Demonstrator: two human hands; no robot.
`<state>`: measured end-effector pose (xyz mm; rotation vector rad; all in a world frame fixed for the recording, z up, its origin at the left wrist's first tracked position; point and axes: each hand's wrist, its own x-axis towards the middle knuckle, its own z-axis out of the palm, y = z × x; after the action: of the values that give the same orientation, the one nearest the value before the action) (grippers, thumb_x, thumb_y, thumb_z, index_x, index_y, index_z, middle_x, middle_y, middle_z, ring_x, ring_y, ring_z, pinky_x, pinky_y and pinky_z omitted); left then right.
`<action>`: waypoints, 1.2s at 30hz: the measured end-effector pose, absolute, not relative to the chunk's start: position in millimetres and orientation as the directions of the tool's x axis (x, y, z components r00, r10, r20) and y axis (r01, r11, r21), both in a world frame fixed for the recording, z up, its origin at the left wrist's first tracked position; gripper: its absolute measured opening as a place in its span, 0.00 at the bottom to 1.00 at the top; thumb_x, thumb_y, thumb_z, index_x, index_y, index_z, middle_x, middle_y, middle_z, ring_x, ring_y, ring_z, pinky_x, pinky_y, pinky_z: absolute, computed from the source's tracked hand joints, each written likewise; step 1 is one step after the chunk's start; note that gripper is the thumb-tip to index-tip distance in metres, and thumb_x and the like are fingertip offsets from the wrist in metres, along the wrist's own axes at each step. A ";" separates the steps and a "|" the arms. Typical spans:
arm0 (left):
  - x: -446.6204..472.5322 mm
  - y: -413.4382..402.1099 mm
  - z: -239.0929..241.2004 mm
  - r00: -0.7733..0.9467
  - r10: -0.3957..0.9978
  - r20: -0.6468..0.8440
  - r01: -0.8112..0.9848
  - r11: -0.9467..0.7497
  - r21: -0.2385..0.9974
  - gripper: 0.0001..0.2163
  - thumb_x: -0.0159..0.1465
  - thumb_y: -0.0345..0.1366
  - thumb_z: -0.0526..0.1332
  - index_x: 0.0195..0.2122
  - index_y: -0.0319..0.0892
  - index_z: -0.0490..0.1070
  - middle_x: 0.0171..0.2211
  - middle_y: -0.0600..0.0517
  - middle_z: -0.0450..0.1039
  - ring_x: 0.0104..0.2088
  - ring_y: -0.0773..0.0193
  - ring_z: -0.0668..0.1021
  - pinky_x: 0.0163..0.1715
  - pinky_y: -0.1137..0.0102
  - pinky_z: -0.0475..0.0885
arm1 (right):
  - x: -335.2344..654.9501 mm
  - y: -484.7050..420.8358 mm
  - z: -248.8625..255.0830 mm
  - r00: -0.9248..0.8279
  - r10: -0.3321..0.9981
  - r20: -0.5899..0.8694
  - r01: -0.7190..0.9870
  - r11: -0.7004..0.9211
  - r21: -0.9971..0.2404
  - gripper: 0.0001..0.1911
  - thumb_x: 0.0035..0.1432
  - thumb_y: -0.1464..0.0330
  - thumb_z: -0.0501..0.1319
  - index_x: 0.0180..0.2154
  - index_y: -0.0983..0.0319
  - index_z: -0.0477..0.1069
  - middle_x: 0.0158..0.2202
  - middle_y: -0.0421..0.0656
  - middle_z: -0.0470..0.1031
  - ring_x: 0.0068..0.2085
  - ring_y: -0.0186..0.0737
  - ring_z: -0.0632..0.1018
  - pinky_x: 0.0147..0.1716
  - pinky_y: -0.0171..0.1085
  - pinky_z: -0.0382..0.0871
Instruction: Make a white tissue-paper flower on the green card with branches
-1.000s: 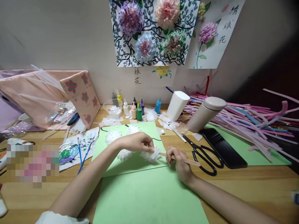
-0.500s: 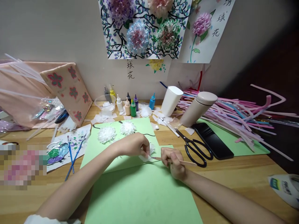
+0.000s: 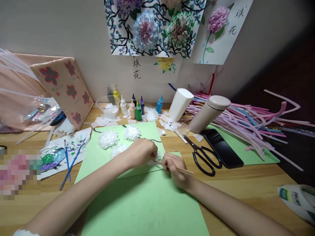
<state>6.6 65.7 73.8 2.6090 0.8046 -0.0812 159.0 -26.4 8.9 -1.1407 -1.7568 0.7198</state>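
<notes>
My right hand (image 3: 176, 168) is closed around a thin wooden stick (image 3: 185, 171), its tip pointing left to my left hand's fingertips. My left hand (image 3: 144, 151) is bent down in a pinch, with a piece of white tissue paper (image 3: 151, 162) under its fingers at the stick's tip. Several fluffy white paper flowers (image 3: 108, 139) lie on the upper green sheet (image 3: 86, 160). One of them, just beyond my left fingers, is mostly hidden by that hand. A second green sheet (image 3: 145, 203) lies nearer to me.
Black-handled scissors (image 3: 204, 160) and a phone (image 3: 222, 148) lie to the right, a tape dispenser (image 3: 296, 200) farther right. Behind stand small paint bottles (image 3: 138, 112), a white container (image 3: 180, 104) and a tilted flask (image 3: 209, 113). Two paintbrushes (image 3: 71, 168) cross on painted paper at left.
My right hand and the stick have shifted slightly left and up, closer to my left hand. The white tissue paper now sits lower behind my left fingers. The view has tilted slightly.
</notes>
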 end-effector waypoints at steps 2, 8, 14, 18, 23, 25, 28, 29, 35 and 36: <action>7.2 66.4 77.0 0.832 0.525 -0.181 0.552 -0.749 0.367 0.07 0.55 0.28 0.59 0.30 0.43 0.76 0.31 0.52 0.78 0.31 0.64 0.76 0.27 0.73 0.62 | 158.7 -25.0 9.3 -0.187 0.916 0.355 0.417 0.401 -0.816 0.22 0.67 0.62 0.39 0.22 0.59 0.57 0.19 0.38 0.59 0.23 0.36 0.65 0.27 0.36 0.58; -6.0 79.6 91.1 0.764 0.634 -0.122 0.639 -0.717 0.278 0.07 0.57 0.30 0.58 0.33 0.44 0.75 0.33 0.53 0.77 0.32 0.64 0.75 0.27 0.73 0.61 | 158.4 -22.8 8.9 -0.171 0.928 0.332 0.446 0.373 -0.814 0.21 0.67 0.63 0.39 0.23 0.59 0.57 0.20 0.38 0.59 0.25 0.36 0.66 0.28 0.36 0.58; -20.9 84.9 96.7 0.652 0.708 -0.270 0.752 -0.648 0.116 0.07 0.52 0.27 0.58 0.26 0.43 0.75 0.28 0.51 0.76 0.28 0.61 0.75 0.24 0.72 0.59 | 157.7 -21.5 6.9 -0.162 0.938 0.307 0.429 0.347 -0.834 0.20 0.67 0.65 0.41 0.24 0.59 0.58 0.20 0.38 0.59 0.26 0.36 0.66 0.29 0.35 0.58; -17.2 79.2 91.6 0.650 0.673 -0.352 0.734 -0.677 0.062 0.09 0.48 0.24 0.57 0.24 0.40 0.75 0.26 0.46 0.75 0.27 0.57 0.76 0.24 0.69 0.62 | 156.3 -20.5 4.8 -0.121 0.962 0.246 0.395 0.274 -0.877 0.20 0.68 0.63 0.41 0.24 0.59 0.57 0.20 0.37 0.58 0.24 0.35 0.64 0.29 0.35 0.59; -11.3 75.1 86.8 0.649 0.670 -0.360 0.725 -0.688 0.025 0.09 0.46 0.21 0.57 0.23 0.39 0.74 0.24 0.45 0.74 0.29 0.55 0.77 0.29 0.69 0.66 | 154.4 -18.9 4.0 -0.073 0.986 0.147 0.314 0.162 -0.936 0.21 0.68 0.61 0.42 0.23 0.59 0.56 0.19 0.36 0.57 0.21 0.33 0.63 0.25 0.34 0.58; -10.1 74.4 86.7 0.653 0.665 -0.364 0.719 -0.695 0.021 0.09 0.46 0.21 0.56 0.23 0.39 0.73 0.24 0.46 0.74 0.29 0.56 0.77 0.29 0.69 0.67 | 154.4 -18.7 4.7 -0.072 0.986 0.149 0.304 0.164 -0.938 0.21 0.67 0.60 0.42 0.23 0.59 0.57 0.18 0.36 0.57 0.21 0.33 0.63 0.24 0.33 0.58; -8.5 73.3 87.1 0.659 0.653 -0.374 0.705 -0.709 0.004 0.10 0.47 0.20 0.55 0.24 0.38 0.73 0.26 0.45 0.75 0.29 0.56 0.77 0.28 0.69 0.67 | 155.6 -20.0 5.2 -0.049 0.977 0.210 0.314 0.214 -0.925 0.23 0.67 0.60 0.42 0.22 0.60 0.58 0.19 0.36 0.58 0.21 0.33 0.64 0.23 0.33 0.58; -8.0 73.0 87.1 0.655 0.655 -0.376 0.706 -0.708 -0.004 0.10 0.47 0.20 0.55 0.24 0.38 0.73 0.26 0.44 0.75 0.29 0.56 0.78 0.28 0.69 0.67 | 156.1 -20.9 5.1 -0.039 0.970 0.242 0.322 0.241 -0.915 0.23 0.67 0.60 0.41 0.21 0.60 0.58 0.19 0.37 0.59 0.21 0.33 0.64 0.23 0.34 0.58; -7.6 73.8 86.3 0.631 0.678 -0.378 0.740 -0.672 0.029 0.09 0.48 0.22 0.57 0.27 0.38 0.74 0.25 0.45 0.75 0.31 0.56 0.78 0.32 0.69 0.69 | 157.5 -24.7 5.6 -0.109 0.902 0.419 0.368 0.428 -0.826 0.23 0.67 0.63 0.40 0.21 0.60 0.57 0.18 0.37 0.58 0.21 0.34 0.62 0.26 0.35 0.57; -7.9 74.0 86.2 0.634 0.678 -0.373 0.745 -0.664 0.059 0.09 0.48 0.22 0.57 0.27 0.39 0.74 0.25 0.45 0.75 0.31 0.57 0.78 0.32 0.69 0.69 | 157.5 -24.5 6.0 -0.133 0.897 0.421 0.373 0.439 -0.818 0.23 0.67 0.64 0.40 0.21 0.60 0.57 0.18 0.37 0.58 0.22 0.34 0.62 0.26 0.35 0.57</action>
<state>-7.9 74.0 86.2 2.6474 1.1681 -0.4774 157.5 -24.5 6.0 -1.1061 -1.7114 0.6700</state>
